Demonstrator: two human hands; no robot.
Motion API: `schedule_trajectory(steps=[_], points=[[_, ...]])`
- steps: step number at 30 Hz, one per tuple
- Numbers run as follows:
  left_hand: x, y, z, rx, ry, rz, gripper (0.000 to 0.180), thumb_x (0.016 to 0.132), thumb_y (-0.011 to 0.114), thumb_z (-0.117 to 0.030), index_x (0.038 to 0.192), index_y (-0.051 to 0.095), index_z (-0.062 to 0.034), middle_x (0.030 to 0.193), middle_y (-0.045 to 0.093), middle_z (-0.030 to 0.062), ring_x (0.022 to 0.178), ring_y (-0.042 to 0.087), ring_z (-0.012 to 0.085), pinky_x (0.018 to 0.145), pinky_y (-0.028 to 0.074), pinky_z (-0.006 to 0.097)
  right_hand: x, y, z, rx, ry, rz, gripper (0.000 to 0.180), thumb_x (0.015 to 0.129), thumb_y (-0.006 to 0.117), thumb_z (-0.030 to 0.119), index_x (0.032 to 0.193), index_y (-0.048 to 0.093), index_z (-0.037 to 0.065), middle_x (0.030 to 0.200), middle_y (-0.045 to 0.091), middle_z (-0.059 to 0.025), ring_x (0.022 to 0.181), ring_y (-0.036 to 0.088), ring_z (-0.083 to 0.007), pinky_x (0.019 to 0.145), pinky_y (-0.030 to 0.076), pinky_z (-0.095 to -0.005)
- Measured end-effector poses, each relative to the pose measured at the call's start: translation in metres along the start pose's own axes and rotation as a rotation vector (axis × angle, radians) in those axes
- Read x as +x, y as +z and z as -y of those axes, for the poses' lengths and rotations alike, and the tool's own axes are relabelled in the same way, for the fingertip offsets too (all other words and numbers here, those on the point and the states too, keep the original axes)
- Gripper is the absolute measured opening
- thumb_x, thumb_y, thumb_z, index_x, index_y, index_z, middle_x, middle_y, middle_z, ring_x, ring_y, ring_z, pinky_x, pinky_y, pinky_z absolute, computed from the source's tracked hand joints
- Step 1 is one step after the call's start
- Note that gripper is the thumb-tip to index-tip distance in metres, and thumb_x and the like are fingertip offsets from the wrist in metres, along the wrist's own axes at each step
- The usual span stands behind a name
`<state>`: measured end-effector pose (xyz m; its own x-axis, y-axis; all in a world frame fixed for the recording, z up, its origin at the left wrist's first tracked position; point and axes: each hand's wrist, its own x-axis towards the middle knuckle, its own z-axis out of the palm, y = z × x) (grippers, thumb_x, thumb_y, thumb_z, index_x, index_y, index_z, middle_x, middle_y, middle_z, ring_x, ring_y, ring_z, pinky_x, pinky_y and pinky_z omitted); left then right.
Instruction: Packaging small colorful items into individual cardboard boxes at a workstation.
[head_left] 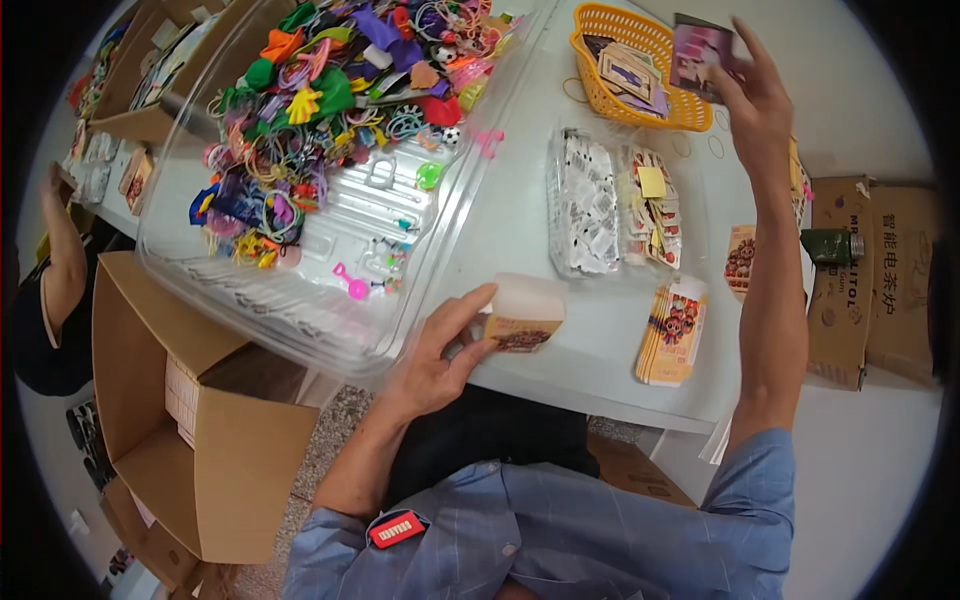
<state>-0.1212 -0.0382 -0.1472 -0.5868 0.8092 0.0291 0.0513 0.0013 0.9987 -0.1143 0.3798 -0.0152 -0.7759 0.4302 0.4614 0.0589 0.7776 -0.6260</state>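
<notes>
My left hand (440, 350) grips a small packet (522, 312) with a translucent top and a printed orange base, held just above the white table's (520, 215) near edge. Far across the table, my right hand (752, 95) holds a purple-pink card (700, 55) beside the orange plastic basket (640, 70), which contains several printed cards. A large clear plastic bin (330, 190) of small colourful toys lies to the left of my left hand.
Two clear trays (615, 205) of small cards and stickers lie mid-table, with a stack of printed packets (672, 332) near the front edge. Open cardboard boxes (190, 420) stand on the floor at left, more boxes (870, 270) at right. Another person (50, 290) stands far left.
</notes>
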Motion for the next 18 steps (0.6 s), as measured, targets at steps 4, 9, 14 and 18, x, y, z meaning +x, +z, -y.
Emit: schedule_trajectory(steps=[4, 9, 14, 18], points=[[-0.005, -0.001, 0.004, 0.002, 0.006, -0.001, 0.066, 0.085, 0.070, 0.003, 0.147, 0.049, -0.0076, 0.105, 0.065, 0.0129, 0.075, 0.055, 0.0187, 0.069, 0.048, 0.029, -0.084, 0.004, 0.076, 0.378, -0.025, -0.050, 0.056, 0.091, 0.068, -0.001, 0.144, 0.049, -0.001, 0.109, 0.070, -0.0109, 0.091, 0.068, -0.0144, 0.076, 0.055, -0.0264], [-0.006, -0.004, 0.005, -0.001, -0.003, 0.040, 0.069, 0.088, 0.069, -0.003, 0.152, 0.045, -0.0102, 0.126, 0.066, 0.0126, 0.086, 0.056, 0.0143, 0.072, 0.047, 0.027, -0.157, 0.047, 0.139, 0.679, 0.131, -0.031, 0.063, 0.087, 0.069, -0.009, 0.145, 0.046, -0.001, 0.102, 0.067, -0.0084, 0.089, 0.067, -0.0102, 0.075, 0.053, -0.0208], [-0.006, -0.004, -0.003, -0.051, -0.028, 0.061, 0.069, 0.089, 0.068, -0.003, 0.153, 0.043, -0.0105, 0.127, 0.066, 0.0125, 0.090, 0.056, 0.0140, 0.076, 0.046, 0.027, -0.191, 0.081, 0.127, 0.645, 0.043, 0.017, 0.045, 0.088, 0.070, -0.009, 0.130, 0.057, -0.001, 0.104, 0.067, -0.0087, 0.092, 0.067, -0.0132, 0.083, 0.055, -0.0253], [-0.005, -0.001, -0.007, -0.073, -0.002, 0.040, 0.069, 0.090, 0.068, -0.004, 0.154, 0.042, -0.0105, 0.125, 0.067, 0.0120, 0.091, 0.057, 0.0144, 0.078, 0.046, 0.027, -0.202, 0.082, 0.118, 0.440, 0.007, 0.062, 0.031, 0.085, 0.072, -0.009, 0.114, 0.067, 0.001, 0.110, 0.068, -0.0114, 0.099, 0.068, -0.0204, 0.088, 0.055, -0.0315]])
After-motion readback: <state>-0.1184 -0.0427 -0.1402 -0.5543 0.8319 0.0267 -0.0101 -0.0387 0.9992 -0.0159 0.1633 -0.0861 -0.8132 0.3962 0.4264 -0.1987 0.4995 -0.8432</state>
